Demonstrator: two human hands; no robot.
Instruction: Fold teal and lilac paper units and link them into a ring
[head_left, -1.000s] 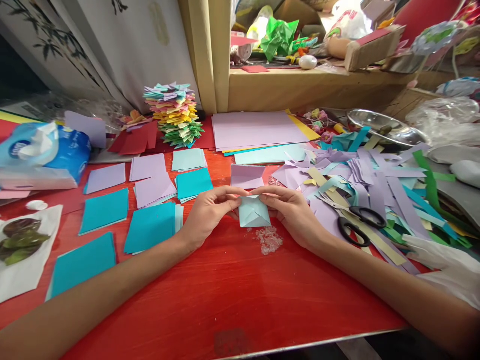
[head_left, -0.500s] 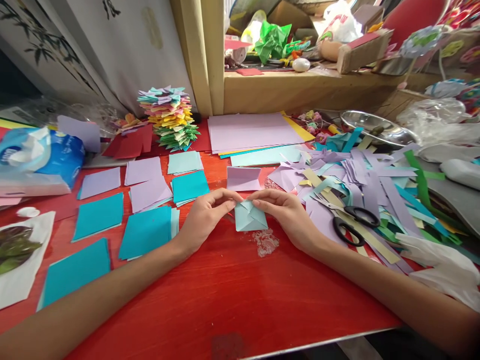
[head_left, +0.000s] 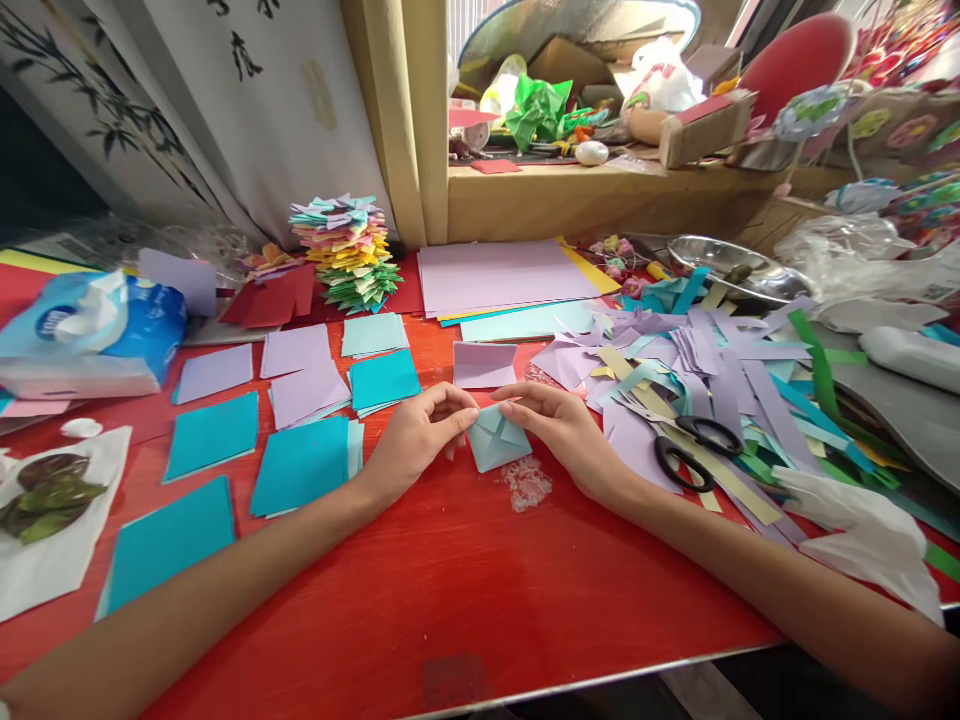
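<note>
A small light-blue folded paper square (head_left: pixel 496 440) lies on the red table (head_left: pixel 480 590), its flaps folded toward the middle. My left hand (head_left: pixel 416 440) pinches its left corner with curled fingers. My right hand (head_left: pixel 559 430) presses its upper right edge with fingertips together. Both hands rest on the table around the paper.
Teal and lilac paper squares (head_left: pixel 300 465) lie to the left. Black scissors (head_left: pixel 686 450) sit on a heap of paper strips (head_left: pixel 720 360) at right. A stack of folded coloured pieces (head_left: pixel 346 250), large lilac sheets (head_left: pixel 499 275), a tissue pack (head_left: pixel 90 335) and a metal bowl (head_left: pixel 731 265) stand behind.
The paper has gone from held up with a flap raised to lying flat with its flaps folded in. Both hands dropped slightly toward the table.
</note>
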